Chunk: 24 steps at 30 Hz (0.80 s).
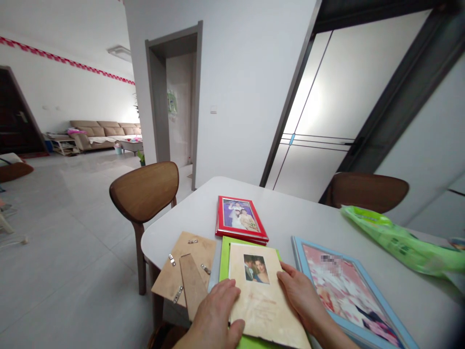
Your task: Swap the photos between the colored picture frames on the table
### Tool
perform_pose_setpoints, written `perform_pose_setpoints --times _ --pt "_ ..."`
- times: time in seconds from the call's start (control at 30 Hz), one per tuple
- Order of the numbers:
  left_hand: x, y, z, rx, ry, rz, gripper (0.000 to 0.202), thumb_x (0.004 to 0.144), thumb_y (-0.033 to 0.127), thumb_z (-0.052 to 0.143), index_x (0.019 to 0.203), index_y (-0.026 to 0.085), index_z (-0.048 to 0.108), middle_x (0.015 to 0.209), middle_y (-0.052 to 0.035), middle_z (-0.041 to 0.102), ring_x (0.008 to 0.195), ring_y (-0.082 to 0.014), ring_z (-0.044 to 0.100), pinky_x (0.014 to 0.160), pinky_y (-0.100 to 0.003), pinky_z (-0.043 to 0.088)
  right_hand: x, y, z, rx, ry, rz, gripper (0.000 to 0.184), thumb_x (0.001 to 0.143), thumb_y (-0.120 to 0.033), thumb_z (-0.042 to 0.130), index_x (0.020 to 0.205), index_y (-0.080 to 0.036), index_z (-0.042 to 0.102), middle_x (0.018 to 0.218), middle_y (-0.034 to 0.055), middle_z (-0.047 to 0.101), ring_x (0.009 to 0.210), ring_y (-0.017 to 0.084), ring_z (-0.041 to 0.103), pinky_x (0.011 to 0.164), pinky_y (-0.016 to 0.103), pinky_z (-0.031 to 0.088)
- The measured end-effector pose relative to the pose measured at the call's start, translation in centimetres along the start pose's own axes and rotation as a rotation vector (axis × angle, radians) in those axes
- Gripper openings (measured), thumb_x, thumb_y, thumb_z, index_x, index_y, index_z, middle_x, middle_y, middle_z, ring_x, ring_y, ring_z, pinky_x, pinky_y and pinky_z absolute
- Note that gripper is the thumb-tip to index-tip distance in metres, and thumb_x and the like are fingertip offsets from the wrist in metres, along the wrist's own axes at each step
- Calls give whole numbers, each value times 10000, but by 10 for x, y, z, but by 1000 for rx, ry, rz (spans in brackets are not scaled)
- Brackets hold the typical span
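My left hand and my right hand rest on either side of a yellowed card with a small portrait photo, fingers pressed flat along its edges. The card lies on a green frame on the white table. A brown frame backboard with metal clips and a stand lies just left of my left hand. A red photo frame sits beyond the card. A blue-framed picture lies to the right of my right hand.
A green plastic package lies at the table's right. One wooden chair stands at the left edge, another wooden chair behind the table. A sofa is far left across the tiled floor; a doorway and sliding door stand behind.
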<state>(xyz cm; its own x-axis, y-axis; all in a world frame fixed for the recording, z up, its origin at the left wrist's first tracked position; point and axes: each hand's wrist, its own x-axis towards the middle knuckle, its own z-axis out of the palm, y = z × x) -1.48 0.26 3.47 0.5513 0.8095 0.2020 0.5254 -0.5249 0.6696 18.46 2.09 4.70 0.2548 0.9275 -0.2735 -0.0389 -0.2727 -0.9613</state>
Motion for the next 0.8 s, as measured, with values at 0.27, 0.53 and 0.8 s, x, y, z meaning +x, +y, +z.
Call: perform_pose_setpoints --times 0.27,0.53,0.8 --pt "4 10 -7 38 -72 -44 454 627 171 551 1075 113 511 1228 -146 446 1136 -245 389 950 -381 326 1 2 -5 -91 -21 -5 487 650 -218 366 1115 -126 478 697 42 682 577 184 625 497 252 451" --pt "3 11 -7 169 -183 -53 534 649 288 612 1124 90 470 1278 -137 386 1181 -247 319 988 -357 268 7 4 -5 -346 70 -144 457 669 -262 356 1065 -118 534 719 52 677 599 186 619 538 257 449" --pt "7 4 5 197 -110 -6 292 690 212 534 977 165 559 1184 -66 497 1153 -210 363 982 -313 275 6 0 -7 -1190 172 -326 330 748 -327 324 899 -149 557 828 120 640 735 235 598 613 306 401"
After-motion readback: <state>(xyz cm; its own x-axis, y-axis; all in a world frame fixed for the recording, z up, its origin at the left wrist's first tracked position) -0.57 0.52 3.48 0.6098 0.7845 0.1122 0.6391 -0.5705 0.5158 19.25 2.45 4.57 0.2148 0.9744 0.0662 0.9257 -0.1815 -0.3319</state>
